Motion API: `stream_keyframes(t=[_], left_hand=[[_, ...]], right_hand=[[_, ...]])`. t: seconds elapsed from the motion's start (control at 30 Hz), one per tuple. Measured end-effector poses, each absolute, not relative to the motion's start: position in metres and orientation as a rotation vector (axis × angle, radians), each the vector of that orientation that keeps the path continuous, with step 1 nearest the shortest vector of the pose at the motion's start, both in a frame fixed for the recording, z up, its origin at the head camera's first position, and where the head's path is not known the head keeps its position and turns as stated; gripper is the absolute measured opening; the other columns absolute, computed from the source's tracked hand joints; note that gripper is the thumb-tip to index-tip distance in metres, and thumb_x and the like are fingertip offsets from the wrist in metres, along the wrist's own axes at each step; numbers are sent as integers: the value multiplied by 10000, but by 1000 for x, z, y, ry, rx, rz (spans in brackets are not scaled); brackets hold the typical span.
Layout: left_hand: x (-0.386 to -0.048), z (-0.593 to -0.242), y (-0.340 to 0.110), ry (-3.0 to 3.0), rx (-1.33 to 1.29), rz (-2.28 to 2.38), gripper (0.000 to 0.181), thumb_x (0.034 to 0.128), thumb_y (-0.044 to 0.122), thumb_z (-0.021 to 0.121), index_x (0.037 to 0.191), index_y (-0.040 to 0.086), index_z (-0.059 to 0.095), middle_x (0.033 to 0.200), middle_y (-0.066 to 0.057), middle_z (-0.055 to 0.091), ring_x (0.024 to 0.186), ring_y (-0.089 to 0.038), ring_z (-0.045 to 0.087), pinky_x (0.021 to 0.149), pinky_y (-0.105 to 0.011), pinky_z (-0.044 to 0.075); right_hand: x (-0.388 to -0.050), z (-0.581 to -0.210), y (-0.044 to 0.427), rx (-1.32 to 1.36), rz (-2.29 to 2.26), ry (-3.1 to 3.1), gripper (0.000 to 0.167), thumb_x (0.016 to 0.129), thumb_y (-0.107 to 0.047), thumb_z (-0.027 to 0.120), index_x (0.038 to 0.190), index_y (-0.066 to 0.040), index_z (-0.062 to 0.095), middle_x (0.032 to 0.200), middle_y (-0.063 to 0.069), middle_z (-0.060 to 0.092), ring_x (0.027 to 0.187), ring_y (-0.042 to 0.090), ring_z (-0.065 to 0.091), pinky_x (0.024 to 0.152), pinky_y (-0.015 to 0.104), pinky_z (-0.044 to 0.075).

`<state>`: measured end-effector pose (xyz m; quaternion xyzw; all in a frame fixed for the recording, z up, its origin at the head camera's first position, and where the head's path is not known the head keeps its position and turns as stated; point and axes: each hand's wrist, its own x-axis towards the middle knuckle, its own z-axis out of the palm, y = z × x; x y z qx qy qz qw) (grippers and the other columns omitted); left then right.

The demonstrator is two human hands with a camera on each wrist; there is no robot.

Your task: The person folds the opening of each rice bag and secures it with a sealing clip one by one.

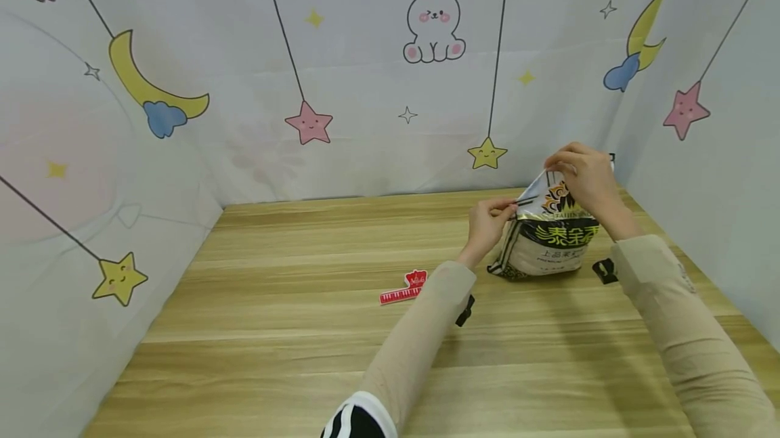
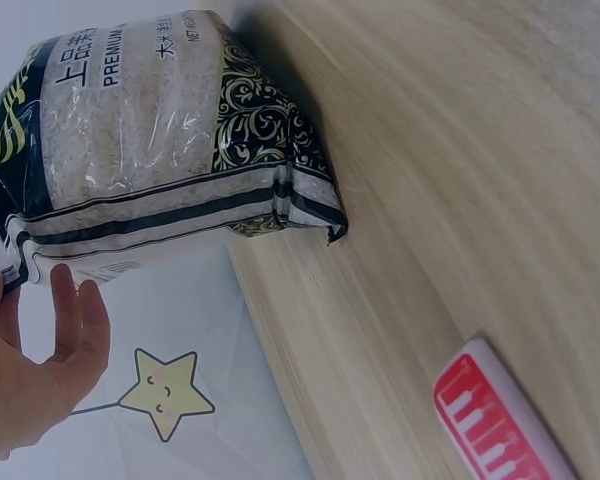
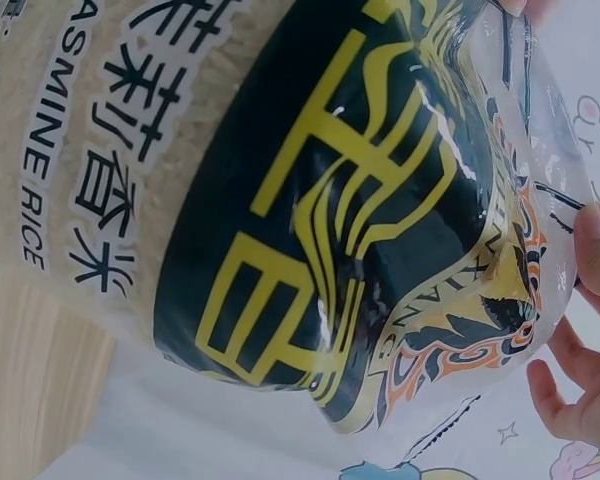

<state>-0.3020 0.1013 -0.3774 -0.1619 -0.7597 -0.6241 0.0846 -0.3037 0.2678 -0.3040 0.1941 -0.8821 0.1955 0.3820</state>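
A plastic bag of rice (image 1: pixel 546 248) stands upright at the right back of the table, with rice showing through its clear lower front. My left hand (image 1: pixel 487 225) pinches the bag's upper left corner between thumb and finger, the other fingers loose, as the left wrist view shows (image 2: pixel 45 370). Higher up, my right hand (image 1: pixel 583 177) pinches the top edge; in the right wrist view this hand (image 3: pixel 590 390) has its thumb on the film. The bag's front print (image 3: pixel 340 190) fills much of that view. Whether the top is cut open cannot be told.
On the table left of the bag lies a flat red piece printed with piano keys (image 1: pixel 402 290), partly behind the left sleeve (image 1: pixel 420 336). Small black devices (image 1: pixel 605 271) sit by the wrists. White cloth with cartoon prints (image 1: pixel 365 72) hangs around the wooden table (image 1: pixel 274 275).
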Motion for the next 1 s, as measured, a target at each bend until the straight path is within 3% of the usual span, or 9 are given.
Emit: stream_keyframes(t=[0.37,0.67,0.83,1.0], left_hand=[[-303,-378,101,-2264,-465,-1847,195,837,133,610,1001,60,688,964,-109,690,749,-206,676,448,-105,379],[-304,-383,94,-2206,-507,-1854,192,838,210,617,977,110,703,925,-8,705,715,-42,647,630,-132,494],[-297,-376,88,-2207,-505,-1894,171,833,124,617,959,39,695,955,-86,695,795,-154,660,660,-140,494],[-293,-374,78,-2244,-541,-1870,189,841,129,608,983,28,680,982,-108,683,842,-186,642,636,-116,478]], right_hand=[[-304,-299,267,481,499,-2259,69,794,-27,623,798,-11,690,827,148,670,742,313,622,673,436,490],[-301,-301,266,521,508,-2241,95,776,-40,652,859,-9,687,876,164,667,764,324,626,677,439,497],[-299,-306,270,541,496,-2228,216,750,-42,681,963,-13,668,965,173,657,729,314,627,654,428,488],[-297,-311,275,582,477,-2196,317,699,-23,718,1007,4,646,1021,184,625,819,330,603,701,436,474]])
